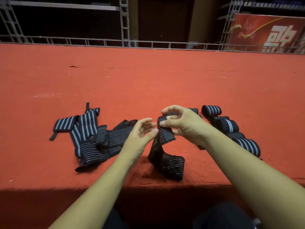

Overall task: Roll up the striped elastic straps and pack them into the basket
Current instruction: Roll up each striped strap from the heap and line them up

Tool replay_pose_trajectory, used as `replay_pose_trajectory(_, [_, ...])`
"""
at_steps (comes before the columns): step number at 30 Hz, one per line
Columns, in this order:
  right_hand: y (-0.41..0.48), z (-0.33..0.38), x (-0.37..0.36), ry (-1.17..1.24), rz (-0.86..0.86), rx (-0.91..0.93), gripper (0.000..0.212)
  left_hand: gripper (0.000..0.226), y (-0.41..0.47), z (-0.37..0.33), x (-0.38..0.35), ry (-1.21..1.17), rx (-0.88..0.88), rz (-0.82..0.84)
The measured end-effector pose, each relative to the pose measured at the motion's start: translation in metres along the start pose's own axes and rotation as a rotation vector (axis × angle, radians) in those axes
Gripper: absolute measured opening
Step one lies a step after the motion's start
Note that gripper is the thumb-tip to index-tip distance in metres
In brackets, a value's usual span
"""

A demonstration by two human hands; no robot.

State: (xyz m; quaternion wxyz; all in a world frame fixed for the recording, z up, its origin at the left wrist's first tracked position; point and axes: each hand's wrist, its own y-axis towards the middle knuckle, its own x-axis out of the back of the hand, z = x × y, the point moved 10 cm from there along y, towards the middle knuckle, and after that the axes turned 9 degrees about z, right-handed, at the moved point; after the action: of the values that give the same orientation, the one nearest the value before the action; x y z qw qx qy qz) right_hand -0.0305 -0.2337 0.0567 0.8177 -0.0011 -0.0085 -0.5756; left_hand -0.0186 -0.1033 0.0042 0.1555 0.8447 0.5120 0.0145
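A black elastic strap with thin pale stripes (165,156) hangs from my hands down to the red table. My right hand (179,123) pinches its upper end, where the first turns are rolled, between thumb and fingers. My left hand (142,131) touches the strap's left edge with thumb and fingertips; its fingers are loosely spread. A heap of unrolled striped straps (89,136) lies to the left. Several rolled straps (229,126) lie in a row on the right, partly hidden behind my right forearm. No basket is in view.
The red cloth table (148,83) stretches far back to a metal railing (148,42). Its front edge runs just below the hanging strap. A red banner (270,33) stands at the back right. My dark-clothed knees show at the bottom.
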Motion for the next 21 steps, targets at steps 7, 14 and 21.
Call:
replay_pose_trajectory(7, [-0.001, 0.008, -0.006, -0.096, 0.057, -0.017, 0.035, 0.031, -0.003, -0.014, 0.000, 0.234, -0.051, 0.048])
replay_pose_trajectory(14, [-0.005, -0.002, 0.008, -0.305, 0.049, -0.132, 0.013, 0.029, -0.007, -0.018, 0.000, 0.133, 0.009, 0.041])
replay_pose_trajectory(21, [0.003, 0.017, 0.081, -0.123, -0.401, -0.085, 0.012, 0.044, -0.030, 0.018, -0.033, 0.199, 0.310, 0.395])
